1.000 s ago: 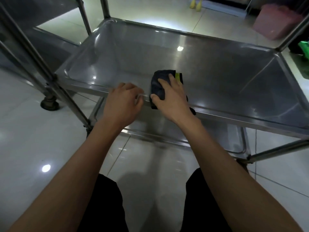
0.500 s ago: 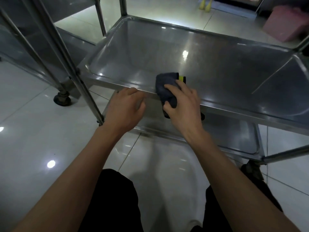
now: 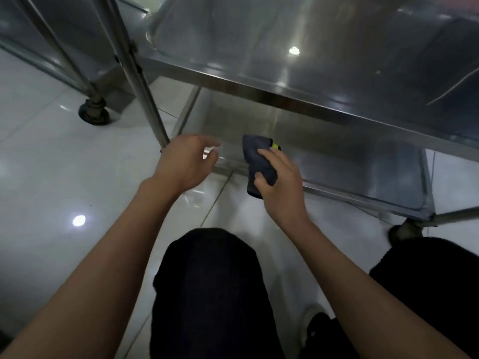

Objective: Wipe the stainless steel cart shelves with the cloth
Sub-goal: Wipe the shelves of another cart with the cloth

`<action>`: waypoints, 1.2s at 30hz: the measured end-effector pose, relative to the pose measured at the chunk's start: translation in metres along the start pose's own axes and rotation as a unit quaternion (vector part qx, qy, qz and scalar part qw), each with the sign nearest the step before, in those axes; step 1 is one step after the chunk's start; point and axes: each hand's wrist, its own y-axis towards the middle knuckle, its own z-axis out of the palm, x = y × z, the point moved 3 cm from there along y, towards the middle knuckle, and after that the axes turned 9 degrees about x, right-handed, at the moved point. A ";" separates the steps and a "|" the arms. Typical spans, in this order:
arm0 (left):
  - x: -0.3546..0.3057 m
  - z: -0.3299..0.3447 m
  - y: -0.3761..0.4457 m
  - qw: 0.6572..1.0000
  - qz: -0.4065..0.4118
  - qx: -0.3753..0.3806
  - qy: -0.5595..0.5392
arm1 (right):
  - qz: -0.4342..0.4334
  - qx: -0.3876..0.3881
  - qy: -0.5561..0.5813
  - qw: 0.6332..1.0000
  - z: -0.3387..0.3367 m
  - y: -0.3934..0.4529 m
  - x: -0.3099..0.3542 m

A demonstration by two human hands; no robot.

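Cloth (image 3: 259, 164) is a dark, soft folded wad with a yellow-green tag, clamped in the right hand (image 3: 281, 189) right over the lower shelf's (image 3: 350, 164) front rim. Left hand (image 3: 185, 161) hangs with its grip loose and apart, holding nothing. Two shiny steel tray shelves in view, upper shelf (image 3: 337, 60) above, plus two caster wheels on glossy floor tiles (image 3: 51, 177).

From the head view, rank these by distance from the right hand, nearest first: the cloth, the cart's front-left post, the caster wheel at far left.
1. Cloth: gripped in the right hand, over the lower shelf's front rim.
2. Front-left post: left of it, beyond the left hand.
3. Caster wheel: farthest, on the floor at far left.
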 end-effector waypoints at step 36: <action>0.121 0.127 0.055 0.986 -0.097 0.054 0.123 | 0.005 0.124 -0.148 0.981 0.126 0.148 -0.112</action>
